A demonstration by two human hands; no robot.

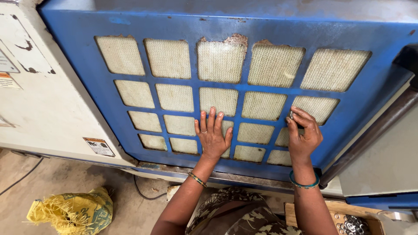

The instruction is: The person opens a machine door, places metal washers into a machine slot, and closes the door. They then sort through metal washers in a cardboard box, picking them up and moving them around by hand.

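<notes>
Blue grille panel is leaned upright against the machine; left hand is pressed flat on it, fingers spread. At 3 o'clock from it, something small and metal is pinched by the right hand.

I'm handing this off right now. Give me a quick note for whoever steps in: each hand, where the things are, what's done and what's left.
Left hand: flat, fingers spread, pressed on the blue grille panel.
Right hand: fingertips pinching a small metal part against the grille's right side; what the part is cannot be told.
Wooden box of metal washers sits at lower right.
Done: panel stands in place against the machine.
Left: the small part is still in the fingers, not released.
</notes>
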